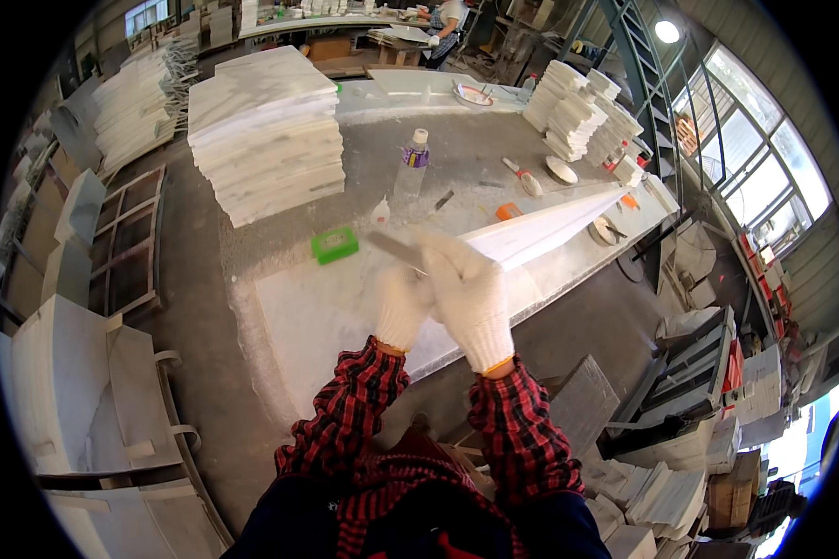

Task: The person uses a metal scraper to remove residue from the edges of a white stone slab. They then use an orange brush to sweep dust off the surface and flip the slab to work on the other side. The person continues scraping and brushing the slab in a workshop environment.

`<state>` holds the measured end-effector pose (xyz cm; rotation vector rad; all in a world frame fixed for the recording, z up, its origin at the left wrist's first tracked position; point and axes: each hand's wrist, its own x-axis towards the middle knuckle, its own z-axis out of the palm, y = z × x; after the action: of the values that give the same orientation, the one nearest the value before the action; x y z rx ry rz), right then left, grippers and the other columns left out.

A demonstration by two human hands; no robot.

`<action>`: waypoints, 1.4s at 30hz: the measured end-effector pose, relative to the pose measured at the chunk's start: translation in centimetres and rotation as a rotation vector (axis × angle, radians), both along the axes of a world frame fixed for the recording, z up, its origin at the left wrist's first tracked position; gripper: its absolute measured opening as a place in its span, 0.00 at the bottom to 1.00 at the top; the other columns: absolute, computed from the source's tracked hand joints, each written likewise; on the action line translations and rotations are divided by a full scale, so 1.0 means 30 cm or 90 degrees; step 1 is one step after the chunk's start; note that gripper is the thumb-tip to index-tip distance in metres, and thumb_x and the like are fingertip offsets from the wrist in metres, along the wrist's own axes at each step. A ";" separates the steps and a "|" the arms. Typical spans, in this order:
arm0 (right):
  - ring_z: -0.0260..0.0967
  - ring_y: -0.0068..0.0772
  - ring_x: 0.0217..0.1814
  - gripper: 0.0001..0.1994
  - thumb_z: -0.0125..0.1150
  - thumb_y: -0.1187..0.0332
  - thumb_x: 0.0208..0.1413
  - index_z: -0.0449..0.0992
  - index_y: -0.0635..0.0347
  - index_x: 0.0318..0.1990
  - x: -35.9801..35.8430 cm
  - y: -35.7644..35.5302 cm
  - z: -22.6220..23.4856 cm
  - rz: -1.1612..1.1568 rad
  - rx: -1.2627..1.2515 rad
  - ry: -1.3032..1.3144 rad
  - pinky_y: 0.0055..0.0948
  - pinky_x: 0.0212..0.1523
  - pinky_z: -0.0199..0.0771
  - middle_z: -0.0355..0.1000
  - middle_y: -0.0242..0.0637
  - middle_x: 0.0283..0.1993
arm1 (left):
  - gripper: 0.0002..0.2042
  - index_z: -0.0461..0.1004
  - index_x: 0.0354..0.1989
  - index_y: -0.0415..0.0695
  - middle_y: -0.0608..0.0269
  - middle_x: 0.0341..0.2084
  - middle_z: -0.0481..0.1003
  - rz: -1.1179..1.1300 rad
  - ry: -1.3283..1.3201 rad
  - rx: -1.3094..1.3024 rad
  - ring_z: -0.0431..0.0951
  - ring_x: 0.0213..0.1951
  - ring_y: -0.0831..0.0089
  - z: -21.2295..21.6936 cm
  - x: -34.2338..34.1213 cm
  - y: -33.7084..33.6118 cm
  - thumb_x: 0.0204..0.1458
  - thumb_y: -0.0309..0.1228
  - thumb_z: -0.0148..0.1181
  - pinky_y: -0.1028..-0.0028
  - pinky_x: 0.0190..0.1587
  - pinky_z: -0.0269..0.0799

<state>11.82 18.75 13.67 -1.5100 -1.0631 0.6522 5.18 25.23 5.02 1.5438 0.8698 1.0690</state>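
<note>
Both my hands wear white knit gloves, with red plaid sleeves behind them. My right hand (pixel 468 296) grips the near end of a long white moulded strip (pixel 555 224) that runs away to the right over the workbench. My left hand (pixel 401 303) is closed around a thin flat metal blade (pixel 393 248) whose tip points up and to the left. The two hands touch each other above a pale stone slab (pixel 317 317) lying on the bench.
On the dusty bench stand a tall stack of marble tiles (pixel 266 130), a green box (pixel 335 245), a clear bottle (pixel 412 164), an orange block (pixel 508 211) and stacks of white pieces (pixel 578 116). Stone slabs lean at the left (pixel 75 382). A person works at the far table (pixel 443 23).
</note>
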 end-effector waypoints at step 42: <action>0.72 0.16 0.27 0.16 0.52 0.72 0.67 0.76 0.64 0.60 0.029 0.001 0.051 -0.062 0.014 0.143 0.18 0.23 0.69 0.78 0.34 0.32 | 0.15 0.77 0.54 0.37 0.56 0.46 0.82 -0.020 -0.104 0.040 0.81 0.46 0.73 0.043 0.002 0.014 0.61 0.30 0.57 0.72 0.49 0.74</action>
<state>12.69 18.78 15.21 -1.4226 -0.8189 0.7208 5.23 25.65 6.30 1.4942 0.7038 1.1903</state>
